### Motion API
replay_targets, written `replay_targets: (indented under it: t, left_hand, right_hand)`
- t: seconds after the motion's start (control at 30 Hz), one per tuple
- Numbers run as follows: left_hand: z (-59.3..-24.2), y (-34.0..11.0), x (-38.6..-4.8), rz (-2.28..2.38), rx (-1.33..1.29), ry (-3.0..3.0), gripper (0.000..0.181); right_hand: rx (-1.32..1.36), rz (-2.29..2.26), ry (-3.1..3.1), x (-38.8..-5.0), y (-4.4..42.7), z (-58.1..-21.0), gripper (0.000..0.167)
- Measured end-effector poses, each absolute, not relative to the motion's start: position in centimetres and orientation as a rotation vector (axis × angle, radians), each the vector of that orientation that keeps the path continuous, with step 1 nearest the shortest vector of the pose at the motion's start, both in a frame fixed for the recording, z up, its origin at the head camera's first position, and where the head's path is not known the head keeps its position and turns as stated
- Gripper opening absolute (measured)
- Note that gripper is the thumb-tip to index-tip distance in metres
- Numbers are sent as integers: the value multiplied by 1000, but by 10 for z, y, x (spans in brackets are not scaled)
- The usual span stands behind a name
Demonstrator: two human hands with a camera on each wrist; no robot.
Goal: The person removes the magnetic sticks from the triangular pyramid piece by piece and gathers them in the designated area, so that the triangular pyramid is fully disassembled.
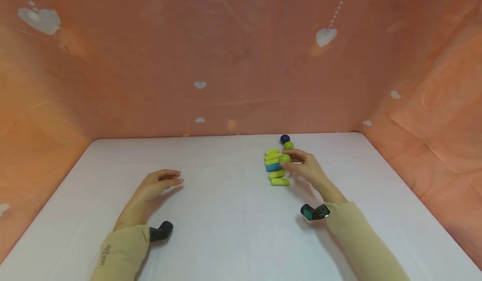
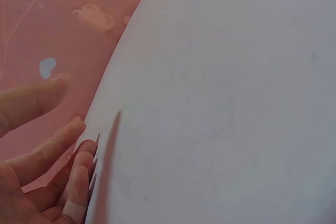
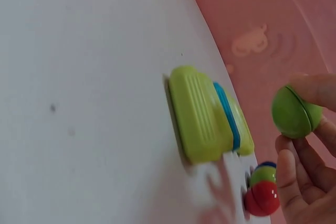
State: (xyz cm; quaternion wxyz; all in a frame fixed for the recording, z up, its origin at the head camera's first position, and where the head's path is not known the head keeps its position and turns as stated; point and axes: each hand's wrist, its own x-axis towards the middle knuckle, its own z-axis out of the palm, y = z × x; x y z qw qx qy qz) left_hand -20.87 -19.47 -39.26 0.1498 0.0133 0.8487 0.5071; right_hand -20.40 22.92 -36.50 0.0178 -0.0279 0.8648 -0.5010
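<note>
My right hand (image 1: 306, 168) pinches a green ball (image 3: 294, 113) between thumb and fingers, held above the table; a seam runs round the ball. Just left of this hand lies a column of short yellow-green bars (image 1: 280, 182) with one blue bar (image 1: 274, 167) among them. In the right wrist view the nearest yellow-green bar (image 3: 193, 116) shows ridges along its top. Beyond the hand stand a dark blue ball (image 1: 285, 139) and another green ball (image 1: 288, 146). A red ball (image 3: 262, 199) beside them is hidden in the head view. My left hand (image 1: 156, 184) hovers with loosely bent fingers, holding nothing.
A white table (image 1: 226, 214) spreads under both arms. Orange sheeting with pale hearts (image 1: 226, 55) hangs behind its far edge and along the sides. Dark wrist devices (image 1: 315, 212) sit at both sleeves.
</note>
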Motion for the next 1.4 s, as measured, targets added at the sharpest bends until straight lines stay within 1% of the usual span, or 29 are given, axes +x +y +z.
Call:
replay_targets:
  t: [0.27,0.43,0.63,0.93,1.23,1.4]
  left_hand:
    - [-394,-195,-209,1449,60,2475,59]
    - [-394,-195,-207,1474,45,2469,57]
    - [-393,-194,-206,1488,15,2443,57]
    - [-394,-191,-204,1501,15,2454,56]
    - [-394,-186,-202,1521,-2,2443,54]
    - [-394,-186,-204,1512,2,2450,55]
  right_hand:
    - [8,-1558,2718,-197,246,-367,52]
    - [105,-1581,2668,-196,253,-370,55]
    - [166,-1548,2668,-198,258,-374,54]
    - [359,-1463,2675,-201,260,-382,53]
    - [408,-1429,2711,-201,259,-384,51]
    - [439,-1457,2695,-202,260,-387,53]
